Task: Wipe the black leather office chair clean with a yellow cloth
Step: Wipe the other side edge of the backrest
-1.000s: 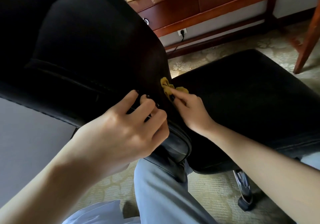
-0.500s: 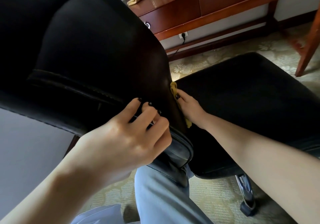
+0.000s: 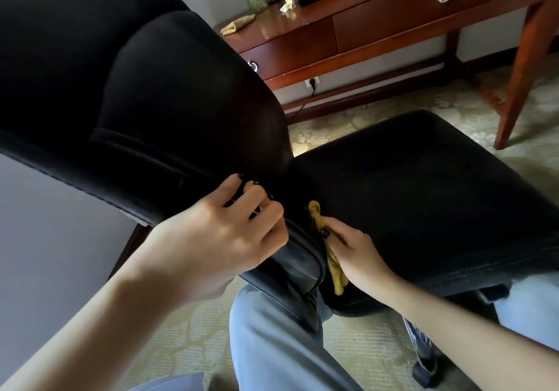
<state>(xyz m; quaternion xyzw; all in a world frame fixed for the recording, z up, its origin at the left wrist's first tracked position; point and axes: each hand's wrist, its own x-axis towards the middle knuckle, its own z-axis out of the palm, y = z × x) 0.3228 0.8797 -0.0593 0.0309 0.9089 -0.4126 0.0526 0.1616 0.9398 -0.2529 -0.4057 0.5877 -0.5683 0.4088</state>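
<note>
Right, the yellow cloth (image 3: 332, 265) is down in the crease where the backrest (image 3: 187, 112) meets the seat (image 3: 423, 184) of the black chair, near the seat's edge closest to the camera. The right hand (image 3: 357, 254) has it bunched under curled fingers, pressing it against the base of the backrest. The left hand (image 3: 220, 239) is clamped over the backrest's lower edge, fingers wrapped onto the leather, steadying it and perhaps prying the gap open. Good technique here looks like this: keep that left grip firm so the chair can't swivel, push the cloth deep into the fold, and drag it along the seam in one steady stroke rather than dabbing. The cloth is wadded narrow, which suits a crease; a fresh fold turned outward would pick up more.
</note>
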